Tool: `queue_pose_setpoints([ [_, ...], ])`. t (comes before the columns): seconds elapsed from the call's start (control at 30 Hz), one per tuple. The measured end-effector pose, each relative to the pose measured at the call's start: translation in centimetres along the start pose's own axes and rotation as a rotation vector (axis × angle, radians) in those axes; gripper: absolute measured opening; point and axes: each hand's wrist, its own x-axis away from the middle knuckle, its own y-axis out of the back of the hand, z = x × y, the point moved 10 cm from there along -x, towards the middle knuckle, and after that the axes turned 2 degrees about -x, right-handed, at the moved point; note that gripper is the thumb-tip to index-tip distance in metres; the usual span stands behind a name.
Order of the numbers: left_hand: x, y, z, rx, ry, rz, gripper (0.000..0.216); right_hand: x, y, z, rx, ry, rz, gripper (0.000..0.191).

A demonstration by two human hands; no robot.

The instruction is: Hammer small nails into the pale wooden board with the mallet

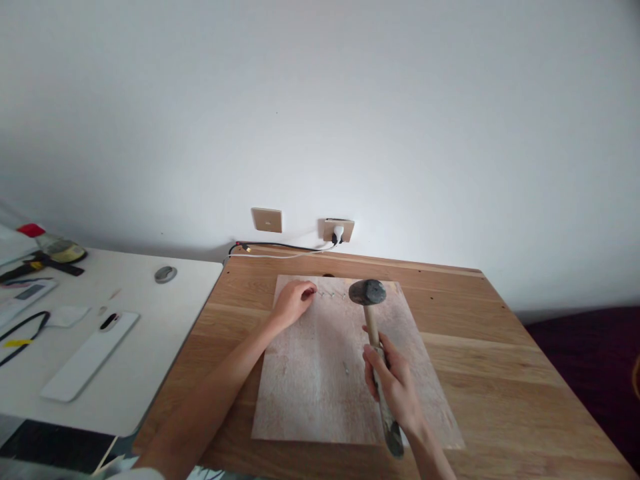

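Observation:
My right hand (390, 377) is wrapped round the handle of a mallet (368, 292) with a dark head, held up over a pale wooden board (300, 400). At the board's far left part, my left hand (296, 301) has its fingertips pinched close to the surface. What they hold, if anything, is too small to make out. Just right of those fingertips, several small nails (333, 295) stand in a row along the board's far side. Another nail (347, 368) lies nearer the middle, left of the mallet handle.
The board rests on a wooden table (490, 373) against a white wall. A plug (338, 233) sits in a socket behind, its cable running along the table's back edge. On the white table (165, 333) to the left are a white phone-like slab (90, 360), a tape roll (165, 274) and tools.

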Motion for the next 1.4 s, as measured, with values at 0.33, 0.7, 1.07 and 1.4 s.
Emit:
queue_pose_setpoints([
  [0.33,-0.7,-0.4,0.4,0.074,-0.006,0.028,0.013,0.0,-2.7,-0.1,0.030,-0.085,0.132,0.066],
  [0.7,-0.4,-1.0,1.4,0.166,0.058,0.035,0.028,-2.0,-3.9,0.7,0.112,-0.115,0.255,0.059],
  [1.07,-0.4,-0.9,1.6,0.195,0.089,0.033,0.039,-4.5,-5.8,0.9,0.098,-0.073,0.292,0.044],
  [1.4,-0.4,-1.0,1.6,0.133,0.107,0.058,0.043,-4.6,-5.8,-0.1,0.152,-0.059,0.313,0.044],
])
